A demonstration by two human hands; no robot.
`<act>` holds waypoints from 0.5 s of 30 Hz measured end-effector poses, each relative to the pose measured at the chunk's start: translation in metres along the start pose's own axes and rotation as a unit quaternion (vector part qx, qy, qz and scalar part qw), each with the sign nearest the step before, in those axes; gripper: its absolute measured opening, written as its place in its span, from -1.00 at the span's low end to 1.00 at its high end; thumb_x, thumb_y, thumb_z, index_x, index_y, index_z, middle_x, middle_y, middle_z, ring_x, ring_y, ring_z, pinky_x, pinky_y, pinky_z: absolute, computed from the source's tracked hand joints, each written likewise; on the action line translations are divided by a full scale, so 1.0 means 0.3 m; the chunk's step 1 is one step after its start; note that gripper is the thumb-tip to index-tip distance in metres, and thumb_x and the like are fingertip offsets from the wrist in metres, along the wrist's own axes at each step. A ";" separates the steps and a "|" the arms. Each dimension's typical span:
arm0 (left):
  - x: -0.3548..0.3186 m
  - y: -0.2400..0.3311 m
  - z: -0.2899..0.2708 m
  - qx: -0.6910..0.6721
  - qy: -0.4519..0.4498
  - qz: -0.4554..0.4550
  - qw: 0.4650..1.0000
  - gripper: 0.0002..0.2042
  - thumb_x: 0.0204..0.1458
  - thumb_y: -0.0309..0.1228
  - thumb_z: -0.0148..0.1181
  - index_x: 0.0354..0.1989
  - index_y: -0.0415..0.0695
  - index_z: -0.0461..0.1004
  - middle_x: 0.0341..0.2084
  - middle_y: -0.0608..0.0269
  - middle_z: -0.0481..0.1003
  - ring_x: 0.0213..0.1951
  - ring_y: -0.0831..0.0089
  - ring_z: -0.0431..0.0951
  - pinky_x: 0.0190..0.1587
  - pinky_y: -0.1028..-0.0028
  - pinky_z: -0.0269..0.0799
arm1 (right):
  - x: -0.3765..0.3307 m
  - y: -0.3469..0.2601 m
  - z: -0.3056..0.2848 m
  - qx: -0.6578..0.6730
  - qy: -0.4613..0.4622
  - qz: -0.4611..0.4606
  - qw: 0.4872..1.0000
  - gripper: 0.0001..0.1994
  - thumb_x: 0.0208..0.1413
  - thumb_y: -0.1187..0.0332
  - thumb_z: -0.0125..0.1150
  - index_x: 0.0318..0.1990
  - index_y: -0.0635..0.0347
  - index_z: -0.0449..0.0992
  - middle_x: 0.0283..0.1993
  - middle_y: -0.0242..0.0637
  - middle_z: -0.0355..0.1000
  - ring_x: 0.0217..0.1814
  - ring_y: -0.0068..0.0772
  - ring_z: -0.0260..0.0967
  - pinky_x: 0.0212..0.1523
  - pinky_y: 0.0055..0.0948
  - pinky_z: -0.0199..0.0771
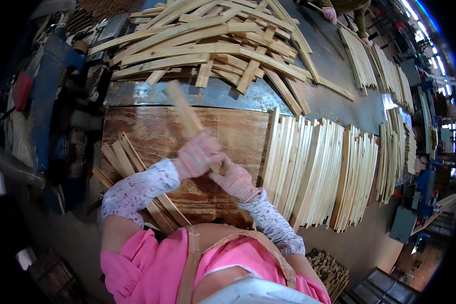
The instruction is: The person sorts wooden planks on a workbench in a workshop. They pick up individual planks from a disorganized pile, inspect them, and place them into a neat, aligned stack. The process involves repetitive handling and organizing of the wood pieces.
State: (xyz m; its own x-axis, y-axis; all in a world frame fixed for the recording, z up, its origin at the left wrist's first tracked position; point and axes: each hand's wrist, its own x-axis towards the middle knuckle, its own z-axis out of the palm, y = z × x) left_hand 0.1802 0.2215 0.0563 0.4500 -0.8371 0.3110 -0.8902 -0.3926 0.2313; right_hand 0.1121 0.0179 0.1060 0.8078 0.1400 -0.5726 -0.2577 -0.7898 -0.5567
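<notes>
Over a brown plywood board (233, 131) I hold a short wooden slat (184, 109), tilted and a little blurred at its far end. My left hand (197, 154), in a pinkish knit glove, is wrapped round its middle. At the slat's near end is my right hand (235, 181), gloved the same way, with its fingers closed on the wood. Just right of my hands, a row of pale slats (309, 167) stands side by side. Several loose slats (124, 157) lean at the board's left edge, beside my left forearm.
A tangled heap of slats (213, 48) covers the metal table (137, 93) beyond the board. More sorted rows of slats (359, 61) lie at far right, near a co-worker's gloved hand (330, 14). Blue machinery (50, 86) stands on the left, with a grey hose (23, 175) below it.
</notes>
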 end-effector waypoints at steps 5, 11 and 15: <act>0.093 -0.316 0.099 -0.146 0.236 -0.374 0.885 -0.73 0.16 -0.28 0.29 0.00 -0.04 0.55 -0.12 0.18 0.56 0.08 0.25 0.55 0.14 0.18 0.51 | -0.051 0.197 0.175 0.227 0.259 0.015 0.939 -0.49 0.25 0.12 0.34 0.29 0.12 0.52 0.01 0.16 0.62 0.13 0.17 0.59 0.15 -0.02 0.57; 0.280 -0.812 0.073 -0.616 0.453 -0.571 0.298 -0.72 0.26 -0.14 0.32 -0.22 -0.11 0.52 -0.47 0.26 0.53 -0.59 0.43 0.46 -0.56 0.41 0.30 | -0.129 0.415 0.237 -0.206 0.439 0.011 0.874 -0.45 0.03 0.33 0.44 0.22 0.24 0.55 0.25 0.03 0.47 0.34 0.15 0.37 0.37 0.11 0.36; 0.271 -0.753 0.076 -0.556 0.504 -0.589 0.299 -0.75 0.21 -0.19 0.34 -0.27 -0.12 0.53 -0.48 0.30 0.53 -0.60 0.49 0.44 -0.59 0.42 0.26 | -0.141 0.438 0.231 -0.221 0.432 -0.011 0.875 -0.39 0.04 0.33 0.46 0.28 0.26 0.49 0.25 0.03 0.48 0.35 0.15 0.37 0.38 0.12 0.35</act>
State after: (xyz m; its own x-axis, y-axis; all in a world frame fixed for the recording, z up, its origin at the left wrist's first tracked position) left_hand 0.4162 0.2333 0.0084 0.6969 0.3933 -0.5997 0.2507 0.6499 0.7175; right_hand 0.0073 -0.0505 0.0153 0.9584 -0.1943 0.2090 -0.1612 -0.9730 -0.1654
